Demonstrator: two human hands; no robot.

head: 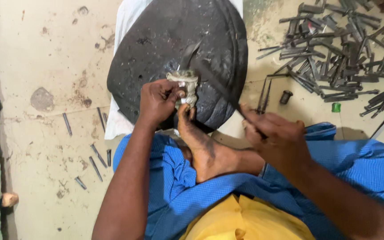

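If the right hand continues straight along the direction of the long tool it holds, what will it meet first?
The right hand points its thin dark tool up-left, so it would probably first meet the pale wrapped piece that the left hand holds on the dark rounded block. Depth is unclear; the tip may already touch it.

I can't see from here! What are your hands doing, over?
Left hand grips pale wrapped block on dark round slab, foot braced against it. Right hand holds long thin blade across block. Loose metal rods piled right, clear.
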